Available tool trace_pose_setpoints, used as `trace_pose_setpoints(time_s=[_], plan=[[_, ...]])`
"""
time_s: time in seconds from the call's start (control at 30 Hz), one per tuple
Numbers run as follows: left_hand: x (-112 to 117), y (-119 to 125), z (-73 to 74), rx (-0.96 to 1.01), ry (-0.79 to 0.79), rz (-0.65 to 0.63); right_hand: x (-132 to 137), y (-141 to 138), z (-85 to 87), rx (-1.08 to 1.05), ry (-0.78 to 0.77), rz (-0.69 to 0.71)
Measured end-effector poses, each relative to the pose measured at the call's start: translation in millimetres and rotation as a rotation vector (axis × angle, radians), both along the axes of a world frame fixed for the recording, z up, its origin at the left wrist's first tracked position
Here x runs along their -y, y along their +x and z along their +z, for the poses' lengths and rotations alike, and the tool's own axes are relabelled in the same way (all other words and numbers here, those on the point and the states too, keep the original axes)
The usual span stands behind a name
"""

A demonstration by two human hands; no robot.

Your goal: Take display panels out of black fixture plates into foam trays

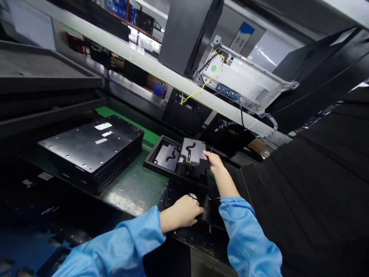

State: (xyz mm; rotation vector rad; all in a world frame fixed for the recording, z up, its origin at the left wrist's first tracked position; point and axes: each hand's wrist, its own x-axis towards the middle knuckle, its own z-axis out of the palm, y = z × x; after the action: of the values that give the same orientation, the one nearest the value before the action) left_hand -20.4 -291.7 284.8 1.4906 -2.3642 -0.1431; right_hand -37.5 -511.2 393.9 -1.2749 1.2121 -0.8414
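My right hand (215,163) reaches forward and grips the near right corner of a grey plate with a black flex cable (192,151), which sits tilted in a black compartment tray (154,159). A second such part (169,154) lies in the tray's left compartment. My left hand (184,211) rests closer to me on a black panel (207,219), fingers curled around a small black and white piece (193,196). Both arms wear light blue sleeves.
A stack of black metal plates with white labels (92,148) lies on the green mat (135,184) to the left. Above hang a white shelf rail (138,57), a white device with a yellow wire (242,79) and dark panels. Black sheeting (317,184) fills the right side.
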Motion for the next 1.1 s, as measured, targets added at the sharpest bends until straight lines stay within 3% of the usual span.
trace_pose_setpoints(time_s=[0.27,0.4,0.57,0.7,0.97,1.03,1.1], plan=[[-22.9,-24.3,-66.8,0.158,-0.275,0.097,23.2,-39.3,-46.8,0.043,0.026,-0.126],[-40.8,-31.1,-77.6,0.177,-0.37,0.122,15.6,-42.5,-55.2,0.112,-0.002,-0.139],[-67.4,-35.2,-80.4,0.168,-0.355,0.073,-3.8,-38.7,-48.7,0.189,0.0,-0.074],[-74.6,-33.2,-71.6,0.175,-0.322,0.067,-22.8,-47.2,-40.6,0.225,-0.007,-0.035],[-55.1,-15.8,-5.3,0.216,-0.285,0.029,-48.7,-72.0,-27.7,0.269,-0.032,-0.002],[-54.9,-16.2,-0.4,0.236,-0.292,0.03,-51.5,-76.2,-23.8,0.283,-0.029,0.031],[-58.6,-17.6,-4.4,0.239,-0.277,0.043,-54.2,-79.5,-21.6,0.315,-0.031,0.047]])
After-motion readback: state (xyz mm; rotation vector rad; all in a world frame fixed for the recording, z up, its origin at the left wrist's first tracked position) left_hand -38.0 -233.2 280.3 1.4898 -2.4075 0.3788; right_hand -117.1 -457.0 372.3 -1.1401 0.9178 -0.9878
